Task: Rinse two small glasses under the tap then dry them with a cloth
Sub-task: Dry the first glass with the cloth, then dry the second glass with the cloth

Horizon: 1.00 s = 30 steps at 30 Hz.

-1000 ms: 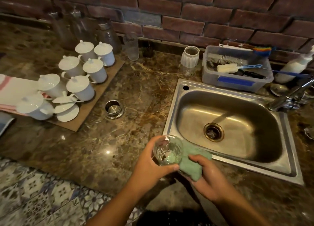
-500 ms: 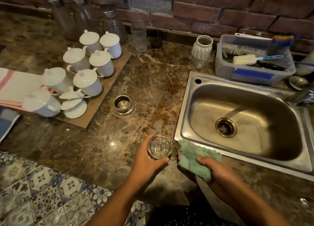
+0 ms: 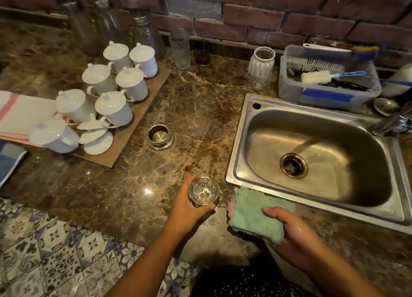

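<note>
We hold the small glass [image 3: 203, 190] upright in our left hand [image 3: 189, 209], fingers wrapped round its wall, mouth up so the inside stays reachable; it hangs over the desk [image 3: 133, 185] at about nine o'clock from the green cloth [image 3: 252, 216]. Our right hand [image 3: 289, 236] is closed on the cloth, bunched just beside the sink [image 3: 236, 154] rim, likely kept apart because wiping seems paused or done. We cannot pick out the second glass for certain.

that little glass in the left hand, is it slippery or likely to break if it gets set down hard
Probably fragile: the small glass looks like clear, thin glass over hard stone counter. Possibly slippery, since the right hand looks wet. The left hand wraps it easily, so likely light.
</note>
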### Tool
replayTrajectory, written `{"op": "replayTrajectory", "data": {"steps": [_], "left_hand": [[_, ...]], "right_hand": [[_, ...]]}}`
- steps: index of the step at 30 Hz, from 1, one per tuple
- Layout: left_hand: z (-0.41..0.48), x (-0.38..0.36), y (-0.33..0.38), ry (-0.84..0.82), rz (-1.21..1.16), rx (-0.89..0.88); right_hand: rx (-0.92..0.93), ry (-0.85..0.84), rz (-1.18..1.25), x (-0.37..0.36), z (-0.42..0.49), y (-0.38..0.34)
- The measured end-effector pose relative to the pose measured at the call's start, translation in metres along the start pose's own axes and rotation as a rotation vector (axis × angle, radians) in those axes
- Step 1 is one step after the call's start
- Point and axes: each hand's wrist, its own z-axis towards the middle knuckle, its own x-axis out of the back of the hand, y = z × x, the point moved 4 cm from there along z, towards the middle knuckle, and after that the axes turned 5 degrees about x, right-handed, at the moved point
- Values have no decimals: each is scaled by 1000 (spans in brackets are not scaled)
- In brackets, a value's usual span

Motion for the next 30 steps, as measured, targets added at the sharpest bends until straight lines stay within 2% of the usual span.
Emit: {"op": "replayTrajectory", "data": {"steps": [5, 7, 10, 14, 16, 19, 25, 30], "left_hand": [[-7, 1, 7, 15, 74, -22], [-14, 3, 14, 19, 193, -52], [-31, 3, 32, 120, 421, -137], [-65, -31, 78, 284, 549, -342], [-82, -72, 105, 231, 468, -410], [-98, -147, 136, 28, 351, -428], [-107, -261, 164, -156, 371, -423], [-110, -353, 199, -250, 435, -516]], "right_hand": [[3, -19, 103, 4, -10, -3], [-18, -63, 112, 3, -20, -9], [-23, -60, 140, 15, -31, -20], [6, -15, 116, 49, -36, -34], [7, -33, 94, 64, -48, -44], [-3, -59, 120, 91, -72, -63], [83, -66, 198, 167, -121, -113], [148, -99, 287, 243, -154, -153]]}}
